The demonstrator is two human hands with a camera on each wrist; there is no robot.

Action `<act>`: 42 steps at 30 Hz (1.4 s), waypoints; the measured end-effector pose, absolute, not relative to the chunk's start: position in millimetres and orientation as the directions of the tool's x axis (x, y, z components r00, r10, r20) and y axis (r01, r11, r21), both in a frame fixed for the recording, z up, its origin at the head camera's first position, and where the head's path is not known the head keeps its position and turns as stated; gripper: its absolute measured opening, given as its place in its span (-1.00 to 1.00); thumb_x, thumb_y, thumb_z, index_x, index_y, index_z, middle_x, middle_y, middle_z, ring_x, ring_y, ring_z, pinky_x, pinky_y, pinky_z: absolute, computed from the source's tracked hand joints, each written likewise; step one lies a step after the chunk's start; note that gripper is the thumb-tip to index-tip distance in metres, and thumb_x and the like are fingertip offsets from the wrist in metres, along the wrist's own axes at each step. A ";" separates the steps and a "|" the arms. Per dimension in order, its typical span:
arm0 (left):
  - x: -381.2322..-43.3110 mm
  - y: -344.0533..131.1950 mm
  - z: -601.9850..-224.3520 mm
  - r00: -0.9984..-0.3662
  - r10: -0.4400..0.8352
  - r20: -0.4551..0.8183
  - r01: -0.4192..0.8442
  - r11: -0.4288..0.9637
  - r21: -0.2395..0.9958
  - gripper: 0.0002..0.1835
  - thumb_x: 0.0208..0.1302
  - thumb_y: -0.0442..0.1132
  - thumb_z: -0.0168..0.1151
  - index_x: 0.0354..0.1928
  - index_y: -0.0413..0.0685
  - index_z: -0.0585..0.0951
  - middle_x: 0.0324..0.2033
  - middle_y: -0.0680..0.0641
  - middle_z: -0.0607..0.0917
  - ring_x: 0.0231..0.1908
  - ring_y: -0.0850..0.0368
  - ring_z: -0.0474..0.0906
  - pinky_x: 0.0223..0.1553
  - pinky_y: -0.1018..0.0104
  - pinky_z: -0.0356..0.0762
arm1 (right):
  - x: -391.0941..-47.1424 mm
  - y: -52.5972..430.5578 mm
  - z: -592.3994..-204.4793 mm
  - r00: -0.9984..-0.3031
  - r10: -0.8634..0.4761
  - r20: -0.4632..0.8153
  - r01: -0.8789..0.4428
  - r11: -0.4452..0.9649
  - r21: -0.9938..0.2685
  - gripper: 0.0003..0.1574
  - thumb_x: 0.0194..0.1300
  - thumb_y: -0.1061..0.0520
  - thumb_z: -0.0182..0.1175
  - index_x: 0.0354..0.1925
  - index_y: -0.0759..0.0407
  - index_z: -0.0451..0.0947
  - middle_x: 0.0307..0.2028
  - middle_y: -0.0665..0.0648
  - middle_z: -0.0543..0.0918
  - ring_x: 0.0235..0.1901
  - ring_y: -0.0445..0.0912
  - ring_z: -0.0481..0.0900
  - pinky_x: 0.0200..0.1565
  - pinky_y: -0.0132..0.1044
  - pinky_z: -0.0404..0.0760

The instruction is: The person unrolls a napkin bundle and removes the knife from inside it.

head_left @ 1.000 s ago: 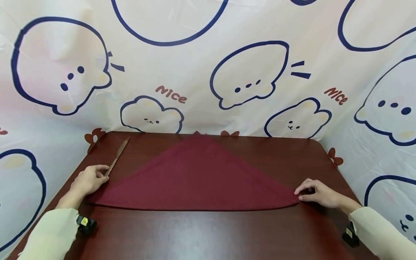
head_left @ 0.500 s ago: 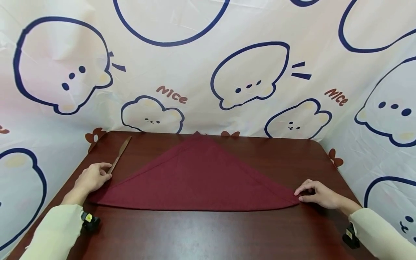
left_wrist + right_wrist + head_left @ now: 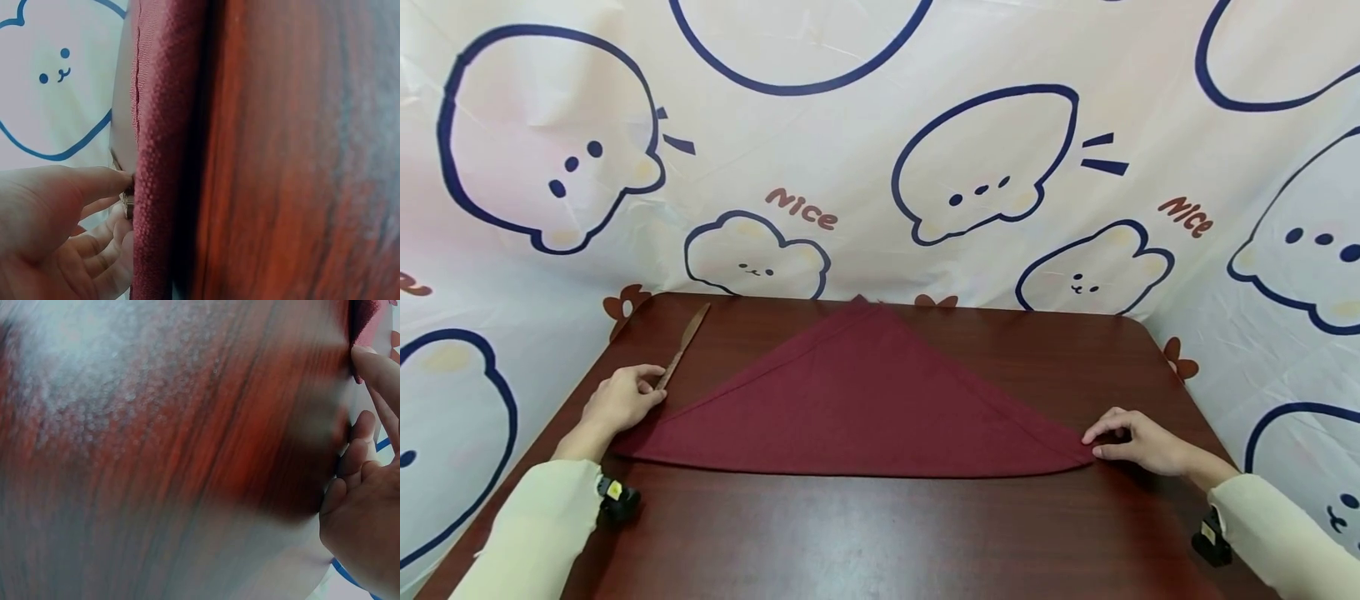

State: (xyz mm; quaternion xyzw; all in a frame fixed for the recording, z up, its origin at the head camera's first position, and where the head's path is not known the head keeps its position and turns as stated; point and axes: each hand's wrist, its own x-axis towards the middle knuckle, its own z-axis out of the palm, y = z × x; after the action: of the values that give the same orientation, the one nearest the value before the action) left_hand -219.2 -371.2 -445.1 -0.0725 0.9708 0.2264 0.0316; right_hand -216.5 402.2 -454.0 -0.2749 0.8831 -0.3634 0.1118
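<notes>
A dark red cloth (image 3: 865, 400), folded into a triangle, lies on the brown table with its long edge nearest me. At its left corner my left hand (image 3: 617, 402) pinches the handle of a table knife (image 3: 694, 327); the blade points away toward the far edge. In the left wrist view, thumb and fingers close around the handle end (image 3: 129, 207), right beside the cloth's rolled edge (image 3: 156, 144). My right hand (image 3: 1142, 443) pinches the cloth's right corner between thumb and index finger. From the right wrist, the thumb (image 3: 375, 365) overlaps the corner (image 3: 367, 322).
Behind and on both sides of the table hangs a pale curtain (image 3: 865, 150) printed with blue cartoon outlines. The brown table (image 3: 880, 533) has a rounded far edge and bare wood in front of the cloth. Dark wrist cameras (image 3: 617, 500) sit at both sleeves.
My left hand has moved slightly forward and to the right, with the knife shifting a little the same way. The right hand stays at the cloth's corner. The head view has shifted slightly.
</notes>
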 end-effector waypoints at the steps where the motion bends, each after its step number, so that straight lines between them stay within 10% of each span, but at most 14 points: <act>1: -219.6 -370.9 -445.1 -0.987 -0.127 -0.095 -0.156 0.886 0.436 -0.51 0.38 -0.20 0.22 0.26 -0.30 0.48 -0.30 -0.21 0.68 -0.31 -0.08 0.57 -0.39 0.15 0.37 | -216.6 402.5 -454.1 -0.825 -0.565 0.003 -0.404 0.586 -0.702 -0.84 0.28 0.25 0.35 -0.16 0.08 0.74 -0.24 -0.04 0.64 -0.24 -0.25 0.42 -0.32 -0.31 0.29; 42: -234.4 -363.1 -431.1 -0.977 -0.126 -0.170 -0.187 0.890 0.415 -0.61 0.29 -0.32 0.23 0.07 -0.48 0.52 -0.25 -0.39 0.68 -0.18 -0.32 0.56 -0.12 -0.19 0.47 | -217.9 404.3 -456.9 -0.831 -0.556 -0.014 -0.390 0.601 -0.698 -0.83 0.29 0.24 0.35 -0.15 0.06 0.75 -0.25 -0.07 0.64 -0.25 -0.22 0.41 -0.32 -0.31 0.28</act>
State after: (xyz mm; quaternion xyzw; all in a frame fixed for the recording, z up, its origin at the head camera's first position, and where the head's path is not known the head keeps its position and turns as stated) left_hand -234.4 -363.1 -431.1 -0.0808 0.9697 0.2199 0.0696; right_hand -217.9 404.3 -456.9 -0.2664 0.8871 -0.3586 0.1158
